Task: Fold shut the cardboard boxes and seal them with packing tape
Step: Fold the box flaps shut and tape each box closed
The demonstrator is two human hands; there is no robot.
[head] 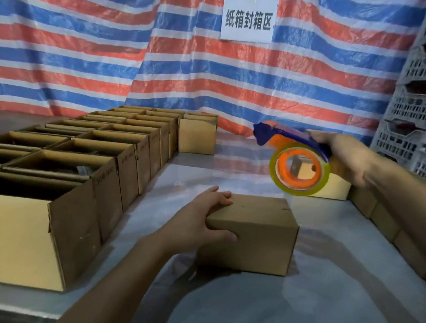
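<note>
A small closed cardboard box (257,233) lies on the table (276,310) in front of me. My left hand (202,219) grips its left end, fingers over the top and thumb on the near side. My right hand (349,157) holds a blue and orange tape dispenser (295,160) in the air above and to the right of the box, apart from it. A roll of clear tape sits on the dispenser's orange hub. Whether tape runs across the box top I cannot tell.
Several open cardboard boxes (57,179) stand in rows along the left side, and one more (197,134) at the back. Closed boxes (388,218) line the right edge. Grey plastic crates (422,100) are stacked at right. A striped tarp (114,47) with a paper sign (248,19) hangs behind.
</note>
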